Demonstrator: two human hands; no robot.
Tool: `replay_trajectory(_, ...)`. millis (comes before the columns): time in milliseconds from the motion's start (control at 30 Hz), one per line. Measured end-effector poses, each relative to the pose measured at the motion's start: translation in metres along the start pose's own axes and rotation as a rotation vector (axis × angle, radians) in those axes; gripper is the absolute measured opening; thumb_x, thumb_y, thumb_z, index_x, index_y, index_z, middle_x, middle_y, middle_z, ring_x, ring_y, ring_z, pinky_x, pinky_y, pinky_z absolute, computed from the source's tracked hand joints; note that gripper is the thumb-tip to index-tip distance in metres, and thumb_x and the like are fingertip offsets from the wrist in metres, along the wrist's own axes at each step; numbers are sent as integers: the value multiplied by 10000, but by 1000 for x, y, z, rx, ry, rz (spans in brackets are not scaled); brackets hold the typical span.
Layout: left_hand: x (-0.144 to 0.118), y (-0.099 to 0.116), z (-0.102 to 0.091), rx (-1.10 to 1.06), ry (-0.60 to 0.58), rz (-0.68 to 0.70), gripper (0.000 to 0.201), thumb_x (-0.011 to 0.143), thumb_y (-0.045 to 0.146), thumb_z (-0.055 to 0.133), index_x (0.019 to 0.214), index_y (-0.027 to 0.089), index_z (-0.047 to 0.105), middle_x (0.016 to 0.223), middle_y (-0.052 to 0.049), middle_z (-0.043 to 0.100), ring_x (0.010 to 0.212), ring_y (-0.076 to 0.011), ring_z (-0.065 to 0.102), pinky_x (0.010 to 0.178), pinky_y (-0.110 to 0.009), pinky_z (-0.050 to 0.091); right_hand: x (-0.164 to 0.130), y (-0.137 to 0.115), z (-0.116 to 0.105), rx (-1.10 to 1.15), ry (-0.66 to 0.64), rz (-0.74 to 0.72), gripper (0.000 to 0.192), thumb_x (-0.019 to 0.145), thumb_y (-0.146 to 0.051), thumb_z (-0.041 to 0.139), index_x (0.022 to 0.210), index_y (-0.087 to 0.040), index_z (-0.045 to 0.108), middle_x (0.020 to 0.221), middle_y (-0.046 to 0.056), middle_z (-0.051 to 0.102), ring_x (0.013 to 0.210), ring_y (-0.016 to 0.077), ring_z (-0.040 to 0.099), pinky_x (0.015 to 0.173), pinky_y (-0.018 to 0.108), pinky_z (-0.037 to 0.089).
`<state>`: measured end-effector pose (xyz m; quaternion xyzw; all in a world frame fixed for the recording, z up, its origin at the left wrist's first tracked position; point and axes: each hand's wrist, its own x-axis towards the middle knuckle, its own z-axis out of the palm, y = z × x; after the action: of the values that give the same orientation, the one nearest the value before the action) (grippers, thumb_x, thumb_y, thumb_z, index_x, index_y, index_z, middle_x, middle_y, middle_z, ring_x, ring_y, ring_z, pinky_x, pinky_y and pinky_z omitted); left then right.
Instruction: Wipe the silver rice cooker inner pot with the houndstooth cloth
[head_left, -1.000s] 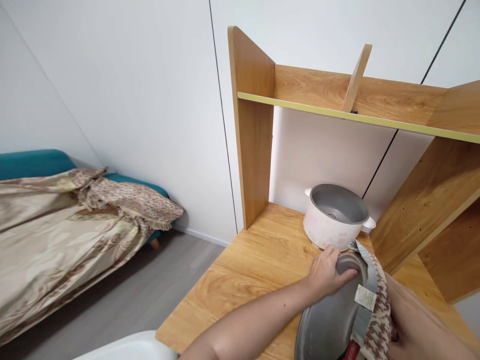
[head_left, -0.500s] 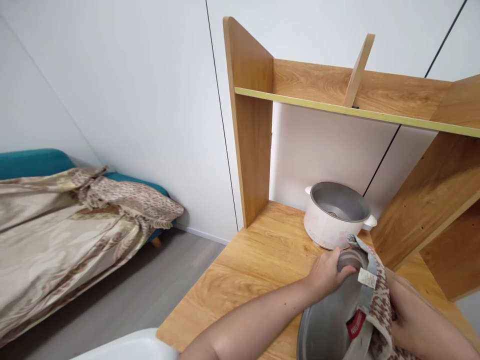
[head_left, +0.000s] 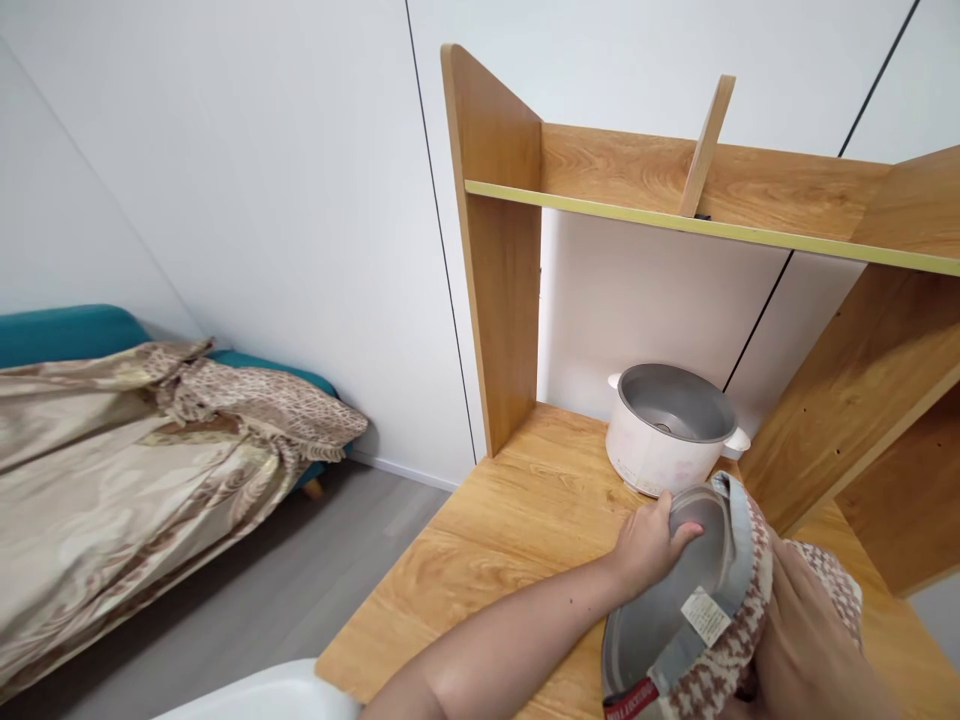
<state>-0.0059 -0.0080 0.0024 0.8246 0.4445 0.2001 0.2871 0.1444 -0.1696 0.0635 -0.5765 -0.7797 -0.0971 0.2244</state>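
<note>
My left hand (head_left: 651,545) grips the far rim of a grey metal inner pot (head_left: 667,615), tilted on its side above the wooden desk (head_left: 495,540). My right hand (head_left: 806,640) presses a brown-and-white houndstooth cloth (head_left: 739,640) against the pot's right edge; the cloth's white tag and a red label show. Just behind stands a white rice cooker body (head_left: 664,440) with its grey inside open and no lid.
A wooden shelf unit (head_left: 502,260) rises on the desk's back, with a slanted divider (head_left: 705,145) on top. A bed with a patterned beige cover (head_left: 135,470) stands at the left across grey floor. A white rounded object (head_left: 262,695) sits at the bottom edge.
The cloth has slid along the pot's rim, its tag and red label now lower. My right hand has shifted with it; the left hand keeps its hold.
</note>
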Motion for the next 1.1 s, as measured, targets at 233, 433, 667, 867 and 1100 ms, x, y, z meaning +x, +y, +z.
replay_trajectory(233, 1, 2, -3, 17, -22, -35, 441, 1078, 556, 609, 1315, 188, 661, 1281, -161, 815, 1231, -380, 775, 1004, -470, 615, -20, -29, 44, -267, 175, 57, 1179, 974, -430, 704, 1801, -148, -87, 1746, 330, 412, 1629, 593, 346, 1249, 845, 352)
replay_trajectory(433, 4, -1, 0, 22, -37, -64, 462, 1085, 560, 583, 1343, 184, 656, 1287, -167, 813, 1235, -379, 771, 1022, -477, 613, -4, -39, 36, -376, 264, -43, 1226, 983, -717, 616, 1788, -10, 21, 1688, 404, 441, 1542, 661, 425, 1136, 845, 447)
replay_trajectory(667, 4, -3, -2, 29, -41, -61, 511, 1103, 572, 540, 1388, 158, 635, 1317, -188, 799, 1246, -390, 765, 1032, -486, 611, 10, -27, 15, -341, 230, -147, 1266, 897, -731, 682, 1781, -5, 139, 1701, 382, 416, 1484, 640, 491, 1093, 787, 509)
replay_trajectory(867, -3, 1, 1, 60, -58, 0, 563, 1094, 654, 517, 1354, 168, 633, 1286, -200, 798, 1213, -404, 770, 1008, -488, 613, 23, -13, -20, -71, -1, -40, 949, 892, -441, 714, 1741, -192, 372, 1584, 215, 637, 1414, 441, 661, 1091, 577, 626)
replay_trajectory(1100, -6, -2, 11, 59, -70, 80, 555, 1105, 640, 448, 1366, 170, 584, 1290, -201, 792, 1198, -395, 771, 989, -494, 612, 41, -3, -39, 282, -275, 253, 589, 914, -448, 692, 1466, -245, 688, 1392, 144, 780, 1314, 361, 742, 1045, 448, 639)
